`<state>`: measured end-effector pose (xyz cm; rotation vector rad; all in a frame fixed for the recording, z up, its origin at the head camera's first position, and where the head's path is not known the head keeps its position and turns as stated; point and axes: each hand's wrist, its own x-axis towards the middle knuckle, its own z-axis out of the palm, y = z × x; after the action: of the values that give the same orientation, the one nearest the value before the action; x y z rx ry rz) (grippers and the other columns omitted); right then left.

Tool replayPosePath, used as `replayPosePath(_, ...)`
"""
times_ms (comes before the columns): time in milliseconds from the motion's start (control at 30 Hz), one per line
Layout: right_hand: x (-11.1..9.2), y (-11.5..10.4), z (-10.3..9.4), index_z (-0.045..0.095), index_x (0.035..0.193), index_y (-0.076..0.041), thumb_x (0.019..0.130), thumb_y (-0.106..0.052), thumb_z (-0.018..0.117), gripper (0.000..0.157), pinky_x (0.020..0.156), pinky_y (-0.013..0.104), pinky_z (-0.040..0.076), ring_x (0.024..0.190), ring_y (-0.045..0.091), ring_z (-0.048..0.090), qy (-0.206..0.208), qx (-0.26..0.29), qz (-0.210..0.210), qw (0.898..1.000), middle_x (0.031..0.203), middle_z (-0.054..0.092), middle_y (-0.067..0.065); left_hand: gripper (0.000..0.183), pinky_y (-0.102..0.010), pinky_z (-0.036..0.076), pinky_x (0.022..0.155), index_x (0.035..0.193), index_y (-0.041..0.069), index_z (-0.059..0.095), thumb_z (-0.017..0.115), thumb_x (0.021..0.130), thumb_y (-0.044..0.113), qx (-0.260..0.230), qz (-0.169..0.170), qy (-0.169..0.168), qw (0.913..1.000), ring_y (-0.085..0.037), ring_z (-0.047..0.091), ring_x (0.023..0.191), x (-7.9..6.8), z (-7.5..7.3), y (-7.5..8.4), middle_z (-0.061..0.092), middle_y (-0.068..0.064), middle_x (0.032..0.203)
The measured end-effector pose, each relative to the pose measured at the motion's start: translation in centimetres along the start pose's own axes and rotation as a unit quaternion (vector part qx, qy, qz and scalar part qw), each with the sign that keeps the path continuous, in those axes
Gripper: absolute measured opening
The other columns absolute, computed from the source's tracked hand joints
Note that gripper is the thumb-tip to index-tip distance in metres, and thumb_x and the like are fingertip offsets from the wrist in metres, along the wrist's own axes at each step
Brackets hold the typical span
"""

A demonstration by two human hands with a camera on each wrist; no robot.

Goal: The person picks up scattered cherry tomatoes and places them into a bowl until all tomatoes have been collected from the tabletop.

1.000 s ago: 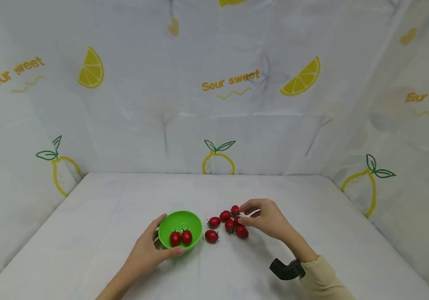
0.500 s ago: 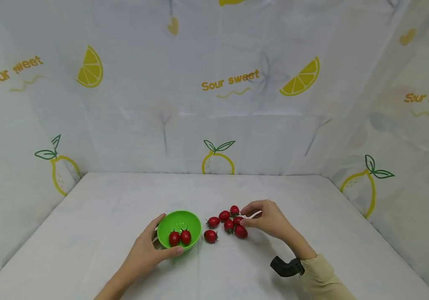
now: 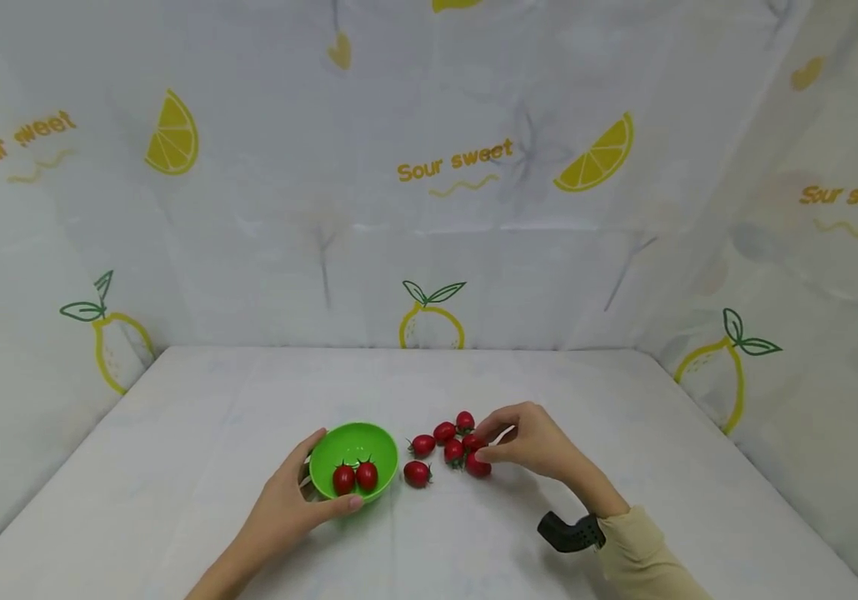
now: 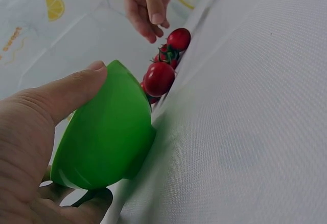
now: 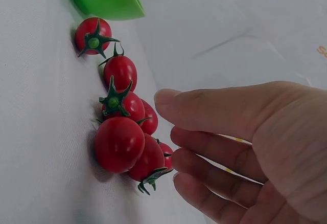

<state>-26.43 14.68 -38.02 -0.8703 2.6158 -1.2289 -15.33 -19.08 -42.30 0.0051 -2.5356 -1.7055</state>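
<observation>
A small green bowl [image 3: 354, 446] [image 4: 107, 137] stands on the white table with two red cherry tomatoes [image 3: 355, 477] inside. My left hand [image 3: 305, 489] grips it, thumb [image 4: 64, 95] on the near rim and fingers round the far side. To its right several loose cherry tomatoes [image 3: 444, 432] [image 5: 118, 144] [image 4: 159, 78] lie in a cluster. My right hand [image 3: 490, 446] [image 5: 173, 130] hovers at the cluster's right edge. Its thumb and loosely curled fingers are apart, with nothing between them.
The white table [image 3: 624, 433] is walled on three sides by lemon-print cloth [image 3: 429, 208]. A black wrist camera [image 3: 567, 533] sits on my right forearm. One tomato [image 3: 417, 473] lies apart, between the bowl and the cluster.
My right hand has drawn in and down, closer to the nearest tomatoes. The left hand still holds the bowl, with the same two tomatoes in it.
</observation>
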Motion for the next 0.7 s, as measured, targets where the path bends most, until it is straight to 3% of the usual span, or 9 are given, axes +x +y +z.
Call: replayPosePath(700,0.22,0.37,0.51,0.077,0.095,-0.01,0.078,-0.017,0.086,0.02,0.066,0.03,0.055,0.081,0.021,0.064,-0.014,0.012,0.014,1.0,0.091,0.071,0.001,0.104,-0.047,0.041,0.104,0.153,0.014,0.032,0.09,0.07,0.036,-0.001,-0.003,-0.002,1.0,-0.037,0.044,0.132,-0.03,0.0,0.12,0.045,-0.013,0.144)
